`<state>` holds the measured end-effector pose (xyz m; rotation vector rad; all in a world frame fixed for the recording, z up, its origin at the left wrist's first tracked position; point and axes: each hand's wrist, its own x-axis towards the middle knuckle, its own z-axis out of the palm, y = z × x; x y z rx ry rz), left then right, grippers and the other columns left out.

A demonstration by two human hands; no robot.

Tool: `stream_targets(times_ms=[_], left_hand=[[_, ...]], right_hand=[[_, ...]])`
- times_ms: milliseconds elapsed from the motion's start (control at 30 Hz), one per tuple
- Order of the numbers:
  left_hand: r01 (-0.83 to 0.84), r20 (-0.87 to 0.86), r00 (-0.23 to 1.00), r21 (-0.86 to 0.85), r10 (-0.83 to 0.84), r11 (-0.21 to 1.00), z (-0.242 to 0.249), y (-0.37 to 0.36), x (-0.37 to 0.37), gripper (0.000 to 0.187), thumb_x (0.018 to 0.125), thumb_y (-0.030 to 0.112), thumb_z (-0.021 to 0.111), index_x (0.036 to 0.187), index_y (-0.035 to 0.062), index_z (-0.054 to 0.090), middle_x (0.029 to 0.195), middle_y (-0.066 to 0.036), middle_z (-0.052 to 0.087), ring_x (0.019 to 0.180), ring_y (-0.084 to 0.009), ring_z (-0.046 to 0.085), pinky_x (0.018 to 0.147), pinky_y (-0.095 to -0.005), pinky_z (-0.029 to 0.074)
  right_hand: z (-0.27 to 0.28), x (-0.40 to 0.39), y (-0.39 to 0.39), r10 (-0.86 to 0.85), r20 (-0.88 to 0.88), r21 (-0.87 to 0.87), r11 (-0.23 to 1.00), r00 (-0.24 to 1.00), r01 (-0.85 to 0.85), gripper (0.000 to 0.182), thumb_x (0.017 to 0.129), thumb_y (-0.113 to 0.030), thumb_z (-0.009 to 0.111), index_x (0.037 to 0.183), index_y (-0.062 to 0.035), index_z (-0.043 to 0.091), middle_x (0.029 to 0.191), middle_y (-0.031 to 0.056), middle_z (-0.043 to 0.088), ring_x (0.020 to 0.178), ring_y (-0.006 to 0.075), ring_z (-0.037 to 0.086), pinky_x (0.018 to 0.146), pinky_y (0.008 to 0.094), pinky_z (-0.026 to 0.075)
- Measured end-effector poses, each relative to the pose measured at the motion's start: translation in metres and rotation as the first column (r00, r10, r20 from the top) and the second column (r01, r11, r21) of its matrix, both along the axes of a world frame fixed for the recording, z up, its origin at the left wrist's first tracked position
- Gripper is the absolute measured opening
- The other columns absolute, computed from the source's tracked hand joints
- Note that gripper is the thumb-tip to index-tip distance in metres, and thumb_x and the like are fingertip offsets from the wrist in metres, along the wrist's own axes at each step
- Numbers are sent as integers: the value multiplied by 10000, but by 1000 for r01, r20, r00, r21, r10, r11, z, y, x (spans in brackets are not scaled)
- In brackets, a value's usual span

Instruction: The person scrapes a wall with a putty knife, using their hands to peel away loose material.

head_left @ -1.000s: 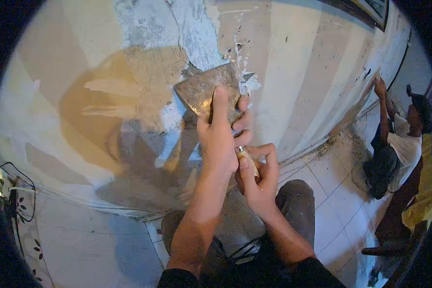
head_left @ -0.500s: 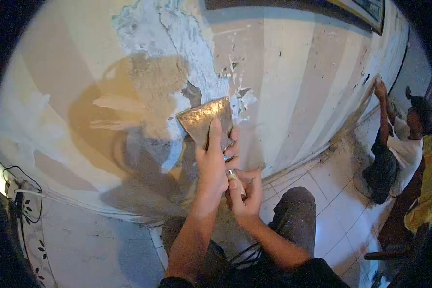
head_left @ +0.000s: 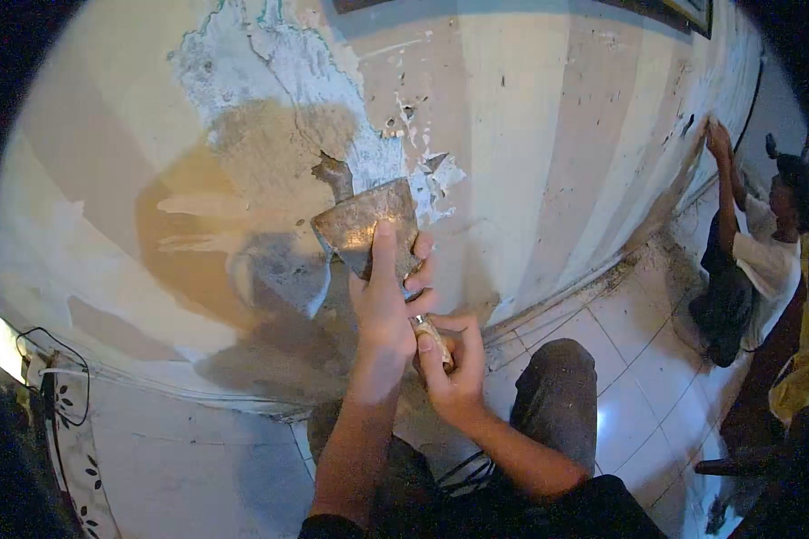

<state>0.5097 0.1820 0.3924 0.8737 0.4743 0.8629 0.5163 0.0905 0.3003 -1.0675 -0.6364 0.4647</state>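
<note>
A wide, worn metal scraper is held in front of the wall, its broad edge overlapping the lower part of a peeled patch. My left hand is closed around the blade, thumb laid flat along its face and fingers wrapped at the right side. Lower down, my right hand grips the light-coloured handle between thumb and fingers. A dark chipped hole shows just above the blade.
Striped wall with flaking paint curves across the view. At right another person sits by the wall, arms raised to it. A framed picture hangs above. Tiled floor lies below; a cable runs at left.
The view has shifted, so the peeled patch sits further left. Both hands and the scraper appear slightly further left, and the blade's bright reflection has dimmed. Both grips stay the same.
</note>
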Motion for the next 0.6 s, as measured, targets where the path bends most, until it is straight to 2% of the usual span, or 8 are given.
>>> stream_targets(times_ms=[100,233,333,400,433,500,533,600], left_hand=[[-28,-6,1000,2,28,1000,3,-2,3,242,946,341,544,956,105,494,770,-18,538,499,-40,364,356,-160,222],[-62,-32,997,34,63,997,10,-1,8,237,948,341,541,933,109,496,775,-22,542,502,-41,366,359,-160,229],[44,75,996,3,-44,999,12,7,15,235,951,340,534,911,110,503,783,-21,546,504,-40,363,364,-163,229],[20,71,997,74,-26,997,16,3,17,234,954,336,529,914,107,505,792,-18,546,513,-42,365,372,-167,230],[13,68,998,67,-17,998,19,2,19,234,954,336,529,914,107,505,792,-18,546,513,-42,365,372,-167,230],[41,169,984,131,-64,991,29,0,24,236,955,340,529,933,106,502,790,-17,539,527,-45,371,378,-170,233],[36,177,982,141,-61,989,32,1,25,236,955,340,529,933,106,502,790,-17,539,527,-45,371,378,-170,233],[50,144,987,134,-70,990,29,3,24,243,946,352,541,955,115,493,779,-16,538,507,-31,371,355,-156,227]], right_hand=[[5,4,0,-41,101,20,999,994,39,200,897,-63,589,1047,-6,470,851,56,591,689,70,527,572,238,437],[10,15,0,-15,114,-10,1000,993,16,194,896,-65,591,1041,-10,475,834,57,588,687,66,522,560,239,428],[19,26,5,-14,103,23,1000,995,12,193,897,-76,593,1037,-11,477,800,50,574,677,62,515,549,243,422],[18,31,7,-139,331,70,990,933,123,190,908,-77,579,1045,-10,466,757,36,555,667,61,512,544,249,418],[23,33,4,-130,330,63,991,935,115,190,908,-77,579,1045,-10,466,757,36,555,667,61,512,544,249,418],[44,36,-3,48,111,19,999,993,-50,190,918,-72,564,1061,-10,455,778,38,558,683,65,516,560,247,426],[46,37,-1,51,120,29,998,991,-55,190,918,-72,564,1061,-10,455,778,38,558,683,65,516,560,247,426],[38,33,3,6,175,52,999,985,-15,174,956,-93,513,1085,-49,405,700,7,504,505,47,424,438,214,313]])
